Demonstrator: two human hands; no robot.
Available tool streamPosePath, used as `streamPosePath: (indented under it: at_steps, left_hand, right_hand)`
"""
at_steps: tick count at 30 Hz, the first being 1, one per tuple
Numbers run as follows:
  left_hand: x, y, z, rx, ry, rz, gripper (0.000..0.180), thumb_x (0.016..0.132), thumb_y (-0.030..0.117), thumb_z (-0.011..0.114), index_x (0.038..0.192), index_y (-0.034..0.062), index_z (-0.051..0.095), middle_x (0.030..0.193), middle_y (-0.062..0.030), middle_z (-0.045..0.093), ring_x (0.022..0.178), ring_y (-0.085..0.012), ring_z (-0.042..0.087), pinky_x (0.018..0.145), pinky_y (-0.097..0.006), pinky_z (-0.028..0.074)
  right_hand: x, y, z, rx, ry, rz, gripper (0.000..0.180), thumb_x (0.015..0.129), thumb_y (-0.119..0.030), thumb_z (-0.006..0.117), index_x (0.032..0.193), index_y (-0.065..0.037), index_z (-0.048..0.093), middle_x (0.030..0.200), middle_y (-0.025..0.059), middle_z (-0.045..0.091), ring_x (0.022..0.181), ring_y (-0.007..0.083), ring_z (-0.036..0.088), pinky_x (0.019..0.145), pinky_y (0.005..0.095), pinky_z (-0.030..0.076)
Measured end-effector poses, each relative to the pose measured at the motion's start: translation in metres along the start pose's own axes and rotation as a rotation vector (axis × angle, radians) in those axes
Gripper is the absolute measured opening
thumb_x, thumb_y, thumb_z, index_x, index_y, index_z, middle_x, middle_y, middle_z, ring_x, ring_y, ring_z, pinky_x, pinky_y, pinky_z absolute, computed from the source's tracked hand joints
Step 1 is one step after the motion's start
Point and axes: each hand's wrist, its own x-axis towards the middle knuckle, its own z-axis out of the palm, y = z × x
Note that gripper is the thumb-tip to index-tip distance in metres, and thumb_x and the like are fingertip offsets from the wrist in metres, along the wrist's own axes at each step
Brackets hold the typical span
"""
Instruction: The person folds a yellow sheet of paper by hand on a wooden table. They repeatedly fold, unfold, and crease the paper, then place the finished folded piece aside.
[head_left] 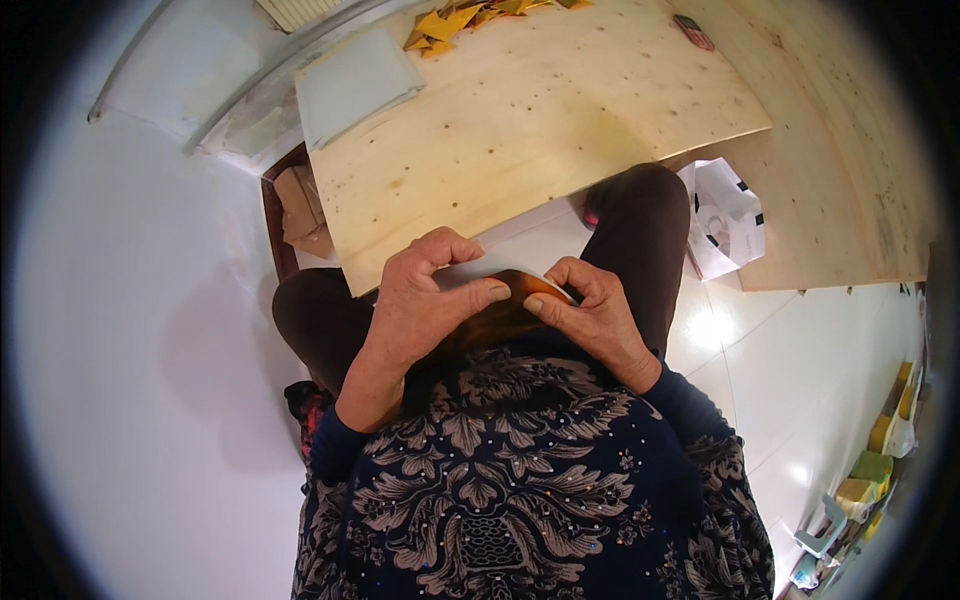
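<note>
Mid-frame, the left hand [420,295] and right hand [592,308] pinch a curved sheet [520,283], white on one face, orange-brown on the other, its lower part too dark to make out. I'd judge a bend is being shaped; the next move calls for even thumb pressure. Just above, past its slanting near edge, the bench [520,150] offers open room.

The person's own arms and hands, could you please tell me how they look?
The left hand and right hand are bare and ungloved. Plain dark navy cuffs stop short of them; higher up, the sleeves carry a taupe leafy pattern.
</note>
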Motion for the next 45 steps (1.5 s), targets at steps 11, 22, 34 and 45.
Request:
streamPosePath:
  at_steps: [11, 22, 34, 45]
  left_hand:
    - [-0.006, -0.002, 0.007, 0.104, 0.082, 0.112, 0.019, 0.073, 0.015, 0.082, 0.082, 0.0038, 0.069, 0.075, -0.0053, 0.062, 0.079, -0.0194, 0.055, 0.074, -0.031, 0.045]
    - [-0.005, -0.011, 0.010, 0.092, -0.028, 0.154, 0.021, 0.074, 0.015, 0.081, 0.074, 0.0005, 0.066, 0.065, -0.0080, 0.060, 0.060, -0.0167, 0.054, 0.056, -0.031, 0.041]
    - [-0.009, -0.006, 0.020, 0.032, -0.037, 0.079, 0.019, 0.073, 0.010, 0.081, 0.084, 0.0015, 0.068, 0.083, -0.0062, 0.067, 0.077, -0.0165, 0.061, 0.071, -0.030, 0.048]
    - [-0.009, -0.007, 0.018, -0.056, -0.016, -0.072, 0.015, 0.081, 0.012, 0.077, 0.083, -0.0001, 0.068, 0.075, -0.0034, 0.066, 0.072, -0.0091, 0.058, 0.068, -0.026, 0.047]
  right_hand:
    - [-0.007, 0.001, 0.002, -0.029, -0.021, 0.019, 0.024, 0.086, -0.018, 0.077, 0.084, -0.002, 0.058, 0.074, -0.0050, 0.052, 0.069, 0.0026, 0.043, 0.061, 0.0189, 0.036]
    - [-0.006, -0.011, 0.006, -0.179, 0.108, -0.240, 0.022, 0.086, -0.014, 0.075, 0.100, 0.000, 0.066, 0.084, 0.0022, 0.062, 0.080, 0.0087, 0.056, 0.070, 0.0237, 0.045]
    - [-0.009, -0.013, 0.002, -0.055, 0.056, -0.111, 0.013, 0.091, -0.012, 0.069, 0.090, -0.001, 0.065, 0.080, 0.0000, 0.058, 0.074, 0.0073, 0.052, 0.066, 0.0224, 0.041]
    - [-0.007, -0.010, 0.009, -0.158, 0.005, -0.075, 0.022, 0.084, -0.015, 0.076, 0.097, 0.000, 0.067, 0.080, 0.0062, 0.063, 0.074, 0.0126, 0.059, 0.065, 0.0272, 0.047]
